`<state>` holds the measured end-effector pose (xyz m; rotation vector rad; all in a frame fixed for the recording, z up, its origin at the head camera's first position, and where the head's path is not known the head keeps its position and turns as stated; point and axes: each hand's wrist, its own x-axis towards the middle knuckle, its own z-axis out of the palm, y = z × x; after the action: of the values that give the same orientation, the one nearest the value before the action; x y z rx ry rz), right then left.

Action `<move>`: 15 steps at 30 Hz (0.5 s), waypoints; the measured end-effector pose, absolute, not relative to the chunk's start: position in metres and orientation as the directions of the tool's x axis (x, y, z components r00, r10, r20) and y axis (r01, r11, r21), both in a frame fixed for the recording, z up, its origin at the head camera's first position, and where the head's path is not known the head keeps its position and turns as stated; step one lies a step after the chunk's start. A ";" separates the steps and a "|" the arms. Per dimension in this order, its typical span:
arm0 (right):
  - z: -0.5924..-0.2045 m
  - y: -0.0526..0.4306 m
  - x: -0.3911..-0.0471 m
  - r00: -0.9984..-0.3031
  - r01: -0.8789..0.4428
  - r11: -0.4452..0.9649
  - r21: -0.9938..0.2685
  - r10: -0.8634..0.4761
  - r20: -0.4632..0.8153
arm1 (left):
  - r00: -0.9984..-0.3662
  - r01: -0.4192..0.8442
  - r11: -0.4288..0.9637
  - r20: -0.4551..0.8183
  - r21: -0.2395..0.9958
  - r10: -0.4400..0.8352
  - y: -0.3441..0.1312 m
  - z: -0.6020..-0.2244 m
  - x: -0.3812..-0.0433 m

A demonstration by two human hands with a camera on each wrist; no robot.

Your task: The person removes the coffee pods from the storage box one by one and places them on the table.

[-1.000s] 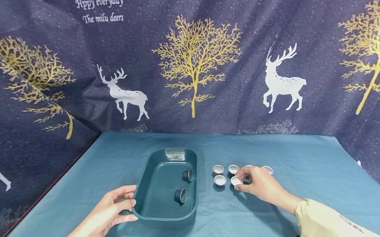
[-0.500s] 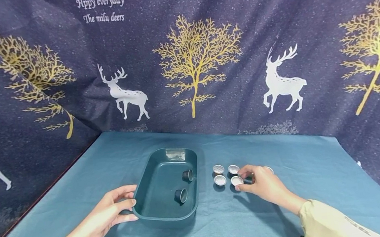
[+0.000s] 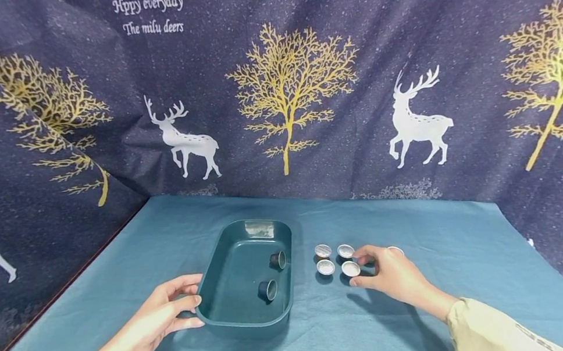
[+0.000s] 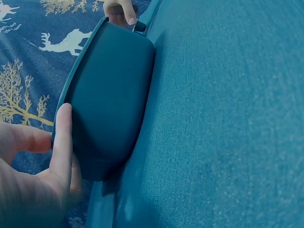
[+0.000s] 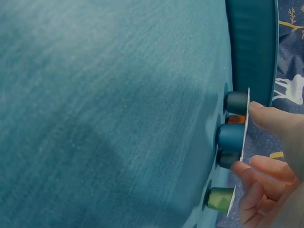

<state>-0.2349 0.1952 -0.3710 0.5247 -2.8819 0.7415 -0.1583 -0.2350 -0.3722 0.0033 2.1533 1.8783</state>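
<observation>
Two dark coffee capsules point(image 3: 268, 290) lie tipped on their sides in a deep green plastic bin point(image 3: 236, 320). My left hand point(image 3: 168, 308) holds the bin's left rim, fingers along the outer wall in the left wrist view. Right of the bin, foil-lidded coffee capsules point(image 3: 325, 267) stand lid up in two rows. My right hand point(image 3: 393, 272) hovers at the near row. Its thumb and fingers are parted around a blue capsule point(image 5: 231, 137), without a visible pinch. A green capsule point(image 5: 220, 199) stands beside its fingers. The hand partly hides the capsules behind it.
A blue cloth point(image 3: 328, 339) covers the table. Behind it hangs a dark fabric backdrop point(image 3: 236, 146) printed with white deer and golden trees. Another capsule lid point(image 3: 396, 250) peeks out behind the right hand.
The right hand's fingertips have parted from the near-row capsule and shifted slightly right, while that capsule stays standing. The left hand and the bin have not moved.
</observation>
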 end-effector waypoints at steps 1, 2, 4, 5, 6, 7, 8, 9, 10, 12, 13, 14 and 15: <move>-0.371 0.195 -0.235 -0.932 -0.361 0.820 -0.443 -0.302 0.200 | -0.960 -0.180 0.155 -0.208 0.971 0.188 -0.235 -0.372 -0.158; -0.371 0.195 -0.235 -0.932 -0.362 0.820 -0.444 -0.302 0.201 | -0.960 -0.180 0.156 -0.208 0.971 0.188 -0.235 -0.372 -0.158; -0.371 0.195 -0.234 -0.931 -0.363 0.819 -0.445 -0.303 0.203 | -0.959 -0.189 0.158 -0.216 0.969 0.182 -0.234 -0.372 -0.158; -0.371 0.195 -0.234 -0.931 -0.362 0.818 -0.448 -0.301 0.204 | -0.959 -0.187 0.161 -0.215 0.969 0.184 -0.234 -0.372 -0.158; -0.370 0.195 -0.234 -0.932 -0.361 0.817 -0.450 -0.299 0.205 | -0.959 -0.194 0.162 -0.222 0.968 0.179 -0.234 -0.372 -0.158; -0.370 0.194 -0.234 -0.932 -0.360 0.816 -0.452 -0.298 0.206 | -0.959 -0.191 0.165 -0.220 0.968 0.180 -0.234 -0.372 -0.158; -0.369 0.194 -0.234 -0.933 -0.359 0.816 -0.454 -0.296 0.206 | -0.959 -0.197 0.165 -0.225 0.966 0.174 -0.234 -0.372 -0.159; -0.368 0.194 -0.234 -0.933 -0.358 0.816 -0.453 -0.294 0.207 | -0.959 -0.196 0.167 -0.225 0.966 0.174 -0.234 -0.372 -0.159; -0.368 0.193 -0.234 -0.933 -0.357 0.817 -0.453 -0.293 0.208 | -0.959 -0.197 0.166 -0.225 0.966 0.173 -0.234 -0.372 -0.159; -0.367 0.193 -0.233 -0.933 -0.357 0.818 -0.450 -0.292 0.210 | -0.960 -0.193 0.166 -0.221 0.967 0.174 -0.234 -0.372 -0.159; -0.366 0.192 -0.233 -0.933 -0.358 0.818 -0.449 -0.293 0.210 | -0.960 -0.188 0.167 -0.217 0.968 0.176 -0.235 -0.373 -0.159; -0.366 0.192 -0.233 -0.932 -0.361 0.819 -0.447 -0.295 0.212 | -0.960 -0.189 0.165 -0.218 0.968 0.175 -0.235 -0.373 -0.158; -0.366 0.192 -0.233 -0.931 -0.363 0.819 -0.445 -0.297 0.213 | -0.961 -0.185 0.165 -0.214 0.969 0.178 -0.235 -0.373 -0.158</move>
<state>-0.2328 0.1918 -0.3661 0.5231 -2.8667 0.7421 -0.1583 -0.2348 -0.3728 -0.0073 2.1672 1.8659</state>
